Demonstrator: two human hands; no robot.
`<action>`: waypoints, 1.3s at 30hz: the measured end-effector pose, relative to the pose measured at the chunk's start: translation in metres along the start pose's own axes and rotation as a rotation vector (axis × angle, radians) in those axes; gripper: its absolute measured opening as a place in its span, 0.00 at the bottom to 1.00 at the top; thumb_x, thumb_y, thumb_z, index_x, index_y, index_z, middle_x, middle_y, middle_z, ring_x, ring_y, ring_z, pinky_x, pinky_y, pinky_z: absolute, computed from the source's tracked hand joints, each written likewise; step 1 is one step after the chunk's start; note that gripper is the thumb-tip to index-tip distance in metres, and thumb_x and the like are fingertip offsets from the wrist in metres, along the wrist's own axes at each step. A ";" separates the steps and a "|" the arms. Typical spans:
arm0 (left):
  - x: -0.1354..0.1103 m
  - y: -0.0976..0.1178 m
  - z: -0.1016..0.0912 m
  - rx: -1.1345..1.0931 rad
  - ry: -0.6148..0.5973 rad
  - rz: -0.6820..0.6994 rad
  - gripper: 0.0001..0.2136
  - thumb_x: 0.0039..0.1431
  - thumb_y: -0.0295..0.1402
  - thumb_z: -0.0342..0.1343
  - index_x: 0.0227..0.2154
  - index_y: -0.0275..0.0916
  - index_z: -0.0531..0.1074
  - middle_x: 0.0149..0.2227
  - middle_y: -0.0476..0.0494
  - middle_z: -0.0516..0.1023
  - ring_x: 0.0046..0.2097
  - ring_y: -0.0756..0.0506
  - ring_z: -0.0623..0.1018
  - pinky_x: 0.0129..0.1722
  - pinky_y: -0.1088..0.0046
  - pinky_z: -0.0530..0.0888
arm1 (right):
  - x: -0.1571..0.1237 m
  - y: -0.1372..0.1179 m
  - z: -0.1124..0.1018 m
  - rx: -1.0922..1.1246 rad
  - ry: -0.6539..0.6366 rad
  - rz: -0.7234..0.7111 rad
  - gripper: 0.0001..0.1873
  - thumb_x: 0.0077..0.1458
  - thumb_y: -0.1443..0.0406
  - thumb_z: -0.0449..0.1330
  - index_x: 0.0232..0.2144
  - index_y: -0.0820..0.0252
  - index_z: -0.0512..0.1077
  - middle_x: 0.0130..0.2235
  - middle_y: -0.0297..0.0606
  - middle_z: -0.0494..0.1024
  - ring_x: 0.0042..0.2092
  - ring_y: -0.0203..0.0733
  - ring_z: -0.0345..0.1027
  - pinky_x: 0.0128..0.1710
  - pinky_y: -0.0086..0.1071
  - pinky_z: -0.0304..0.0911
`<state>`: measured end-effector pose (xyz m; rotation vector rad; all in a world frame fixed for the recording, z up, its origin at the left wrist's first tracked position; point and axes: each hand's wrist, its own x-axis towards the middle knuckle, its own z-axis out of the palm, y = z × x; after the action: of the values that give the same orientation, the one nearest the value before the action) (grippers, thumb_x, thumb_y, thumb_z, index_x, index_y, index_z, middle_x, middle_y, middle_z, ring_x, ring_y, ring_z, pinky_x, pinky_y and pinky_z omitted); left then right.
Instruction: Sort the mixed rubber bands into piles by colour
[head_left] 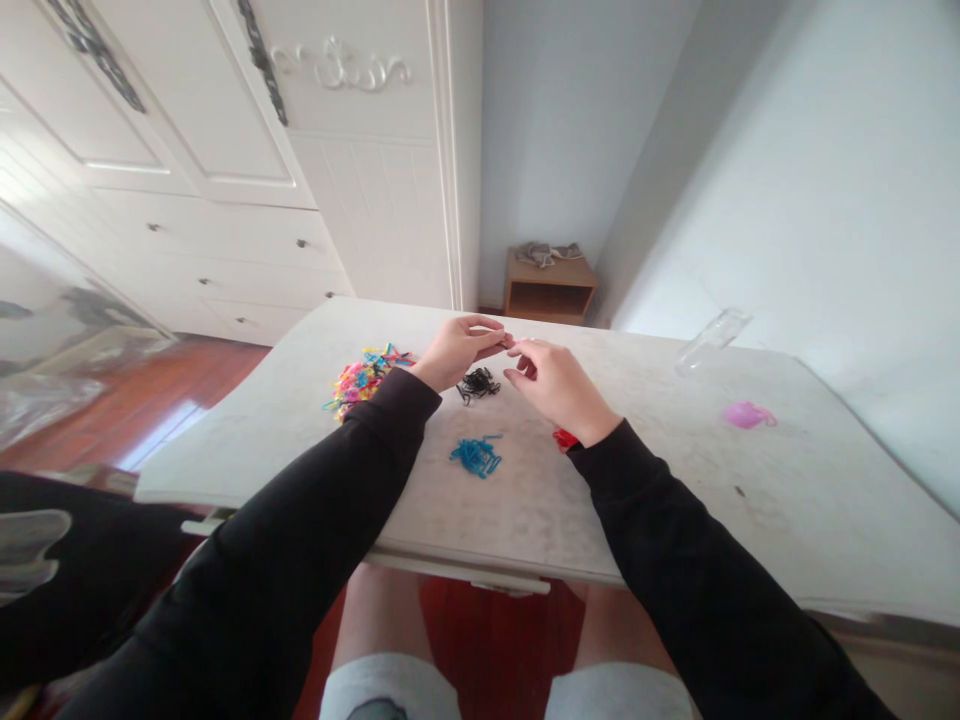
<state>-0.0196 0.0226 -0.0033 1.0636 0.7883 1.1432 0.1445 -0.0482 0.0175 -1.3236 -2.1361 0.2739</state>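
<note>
My left hand (459,350) and my right hand (556,385) meet above the white table (675,470), fingertips pinched together on something tiny that I cannot make out. Just beneath them lies a small black pile of bands (478,383). A blue pile (475,455) sits nearer to me. A mixed, many-coloured heap (363,378) lies left of my left wrist. A bit of red (565,438) shows under my right wrist.
A clear plastic bottle (711,342) lies on its side at the table's far right, with a pink item (747,414) nearby. White wardrobe (225,150) stands at left, a small wooden shelf (550,285) against the back wall. My knees sit under the table's front edge.
</note>
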 end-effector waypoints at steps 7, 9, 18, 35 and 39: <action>-0.008 0.002 0.004 0.055 -0.182 -0.062 0.11 0.54 0.30 0.71 0.35 0.32 0.75 0.34 0.40 0.85 0.39 0.48 0.84 0.52 0.66 0.77 | -0.001 0.007 -0.013 0.050 0.076 0.046 0.05 0.57 0.70 0.64 0.37 0.61 0.78 0.38 0.41 0.81 0.36 0.41 0.71 0.39 0.33 0.64; -0.009 0.001 0.004 0.078 -0.227 -0.068 0.13 0.53 0.31 0.72 0.35 0.33 0.76 0.34 0.41 0.85 0.39 0.48 0.84 0.51 0.67 0.78 | -0.001 0.007 -0.012 0.048 0.073 0.029 0.02 0.57 0.69 0.64 0.34 0.61 0.78 0.38 0.41 0.81 0.36 0.41 0.71 0.39 0.33 0.64; -0.007 -0.001 0.004 0.028 -0.266 -0.089 0.12 0.52 0.30 0.73 0.34 0.31 0.77 0.34 0.41 0.84 0.40 0.49 0.84 0.54 0.67 0.78 | 0.000 0.006 -0.018 0.024 0.123 0.038 0.07 0.59 0.71 0.60 0.31 0.61 0.78 0.37 0.43 0.82 0.38 0.43 0.73 0.41 0.34 0.64; -0.007 0.000 0.004 0.094 -0.277 -0.124 0.09 0.55 0.28 0.71 0.37 0.31 0.79 0.37 0.37 0.85 0.42 0.47 0.85 0.54 0.66 0.78 | 0.003 0.018 -0.032 0.015 0.190 0.137 0.05 0.53 0.71 0.61 0.27 0.61 0.77 0.31 0.41 0.81 0.34 0.41 0.72 0.37 0.34 0.63; -0.007 0.002 0.005 0.108 -0.216 -0.091 0.11 0.51 0.28 0.73 0.35 0.32 0.78 0.35 0.39 0.85 0.39 0.47 0.85 0.50 0.68 0.80 | 0.004 0.033 -0.043 0.022 0.245 0.231 0.05 0.51 0.72 0.62 0.27 0.60 0.76 0.30 0.39 0.80 0.33 0.41 0.72 0.37 0.34 0.64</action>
<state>-0.0177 0.0147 -0.0003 1.2064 0.7253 0.9003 0.1926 -0.0349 0.0376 -1.5093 -1.7764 0.2151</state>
